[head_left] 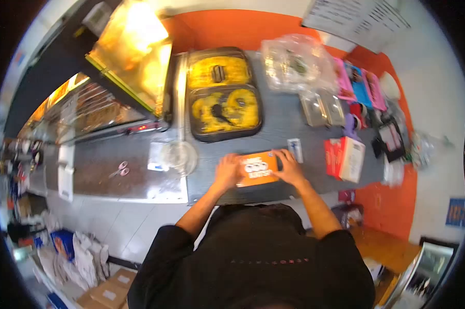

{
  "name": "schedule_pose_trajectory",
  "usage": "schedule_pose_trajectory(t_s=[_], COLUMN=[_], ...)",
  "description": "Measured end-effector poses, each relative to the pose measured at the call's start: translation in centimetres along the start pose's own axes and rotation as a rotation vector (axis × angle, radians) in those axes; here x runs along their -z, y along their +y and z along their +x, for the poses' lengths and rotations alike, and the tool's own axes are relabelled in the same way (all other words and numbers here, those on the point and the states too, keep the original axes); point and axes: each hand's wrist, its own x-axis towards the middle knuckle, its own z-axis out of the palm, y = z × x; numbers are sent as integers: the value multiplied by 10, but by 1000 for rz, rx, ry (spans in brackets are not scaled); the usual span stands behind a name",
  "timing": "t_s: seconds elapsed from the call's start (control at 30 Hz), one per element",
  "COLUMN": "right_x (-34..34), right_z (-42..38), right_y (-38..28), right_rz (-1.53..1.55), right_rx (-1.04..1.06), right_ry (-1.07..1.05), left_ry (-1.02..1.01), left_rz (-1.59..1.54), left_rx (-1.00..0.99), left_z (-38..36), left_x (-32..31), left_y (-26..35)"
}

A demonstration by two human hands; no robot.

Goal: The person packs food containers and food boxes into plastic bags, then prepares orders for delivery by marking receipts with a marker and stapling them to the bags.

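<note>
Just beyond orange box [258,175], black container [226,135].

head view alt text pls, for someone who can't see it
A person's left hand and right hand hold opposite ends of an orange package with white lettering on a dark counter; a black container with yellow contents sits beyond.

White letters on the orange box [258,175] seem to read "EATS"; shirt [253,242] and whiteboard [353,21] writing is blurred.

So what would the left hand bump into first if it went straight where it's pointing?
The orange box, it seems: the left hand's fingers look to be right at its left end. How closely they touch is hard to tell.
</note>
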Motion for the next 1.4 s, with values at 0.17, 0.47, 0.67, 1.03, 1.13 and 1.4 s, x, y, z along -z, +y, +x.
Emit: schedule_pose_trajectory(t_s=[0.17,0.47,0.67,1.03,1.13,1.4], right_x=[-5,-16,-15,-19,-90,-218], right_z=[4,-22,-31,37,98,191], right_y=[-4,24,37,-74,-147,-228], right_rz=[-303,-396,-313,52,192,478], right_rx=[481,771,668,395,273,-63], right_ry=[-207,-20,-156,-242,-338,-353], left_ry=[-358,-235,-282,1161,794,506], left_rz=[141,242,493,56,98,98], left_rx=[-210,-479,-409,1055,1151,853], left_z=[14,-14,-19,-90,-146,-145], left_x=[22,-23,-13,37,83,84], left_y=[19,-10,13,-89,-170,-218])
